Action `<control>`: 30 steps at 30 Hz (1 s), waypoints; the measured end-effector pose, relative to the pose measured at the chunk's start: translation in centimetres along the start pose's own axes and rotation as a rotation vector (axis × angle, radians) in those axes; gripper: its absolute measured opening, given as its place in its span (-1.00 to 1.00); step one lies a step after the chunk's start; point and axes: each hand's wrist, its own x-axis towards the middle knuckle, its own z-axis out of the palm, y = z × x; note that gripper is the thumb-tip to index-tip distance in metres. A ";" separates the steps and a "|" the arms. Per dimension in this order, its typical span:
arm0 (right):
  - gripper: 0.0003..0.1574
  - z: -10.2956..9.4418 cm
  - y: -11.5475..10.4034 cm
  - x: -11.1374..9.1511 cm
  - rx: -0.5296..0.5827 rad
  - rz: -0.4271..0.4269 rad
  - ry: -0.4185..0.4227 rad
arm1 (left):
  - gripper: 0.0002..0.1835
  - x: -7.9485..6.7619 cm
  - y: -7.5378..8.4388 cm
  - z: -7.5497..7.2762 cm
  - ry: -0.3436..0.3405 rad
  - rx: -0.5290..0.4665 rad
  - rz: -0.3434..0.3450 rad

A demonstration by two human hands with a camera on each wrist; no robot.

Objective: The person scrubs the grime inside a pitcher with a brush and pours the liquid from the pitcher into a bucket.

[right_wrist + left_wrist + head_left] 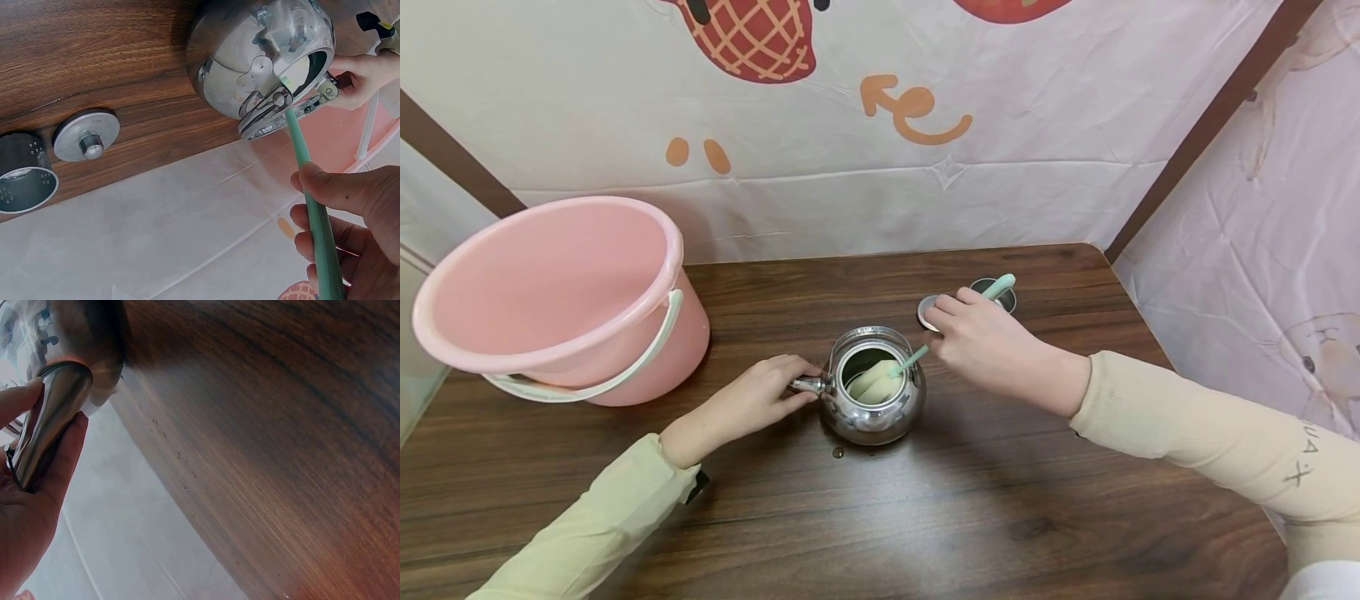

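Probably to steady the kettle (872, 423) on the tabletop (970, 517), the left grip (758, 395) is clamped on its spout (809, 384) while the right grip (981, 343) is wrapped round the green brush (320, 231), its sponge head (878, 382) inside; the right wrist view alone shows the holes in the strainer (25, 156) beside the lid (74, 134).

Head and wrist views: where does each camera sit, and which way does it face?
Head: on the head, facing forward and down at the kettle; left hand, right hand and sleeves show.
Left wrist: on that wrist, facing the spout; part of the left hand shows.
Right wrist: on that wrist, facing the brush handle and kettle; both hands show.
Head and right wrist share the pink bucket and lid.
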 end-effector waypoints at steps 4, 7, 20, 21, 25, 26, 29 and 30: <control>-0.90 0.1 0.2 0.0 -0.003 0.007 0.001 | -0.78 0.0 0.0 0.0 -0.004 -0.002 0.003; -0.93 0.2 0.2 0.1 0.001 0.010 0.002 | -0.78 0.0 0.1 -0.1 -0.009 -0.006 0.004; -0.92 0.7 0.5 0.5 0.002 0.010 -0.004 | -0.77 0.0 0.2 -0.2 -0.016 -0.017 -0.006; -0.92 0.7 0.5 0.6 0.000 0.010 -0.004 | -0.77 0.0 0.2 -0.2 -0.016 -0.017 -0.006; -0.92 0.9 0.6 0.8 -0.003 0.014 -0.004 | -0.77 0.0 0.2 -0.1 -0.014 -0.017 -0.008; -0.93 1.0 0.6 0.9 -0.003 0.014 -0.001 | -0.77 0.0 0.2 -0.1 -0.013 -0.017 -0.008; -0.93 1.1 0.6 1.1 -0.007 0.015 0.007 | -0.77 0.0 0.2 -0.2 -0.013 -0.018 -0.004; -0.93 1.1 0.6 1.1 -0.009 0.015 0.008 | -0.77 0.0 0.2 -0.2 -0.013 -0.017 -0.005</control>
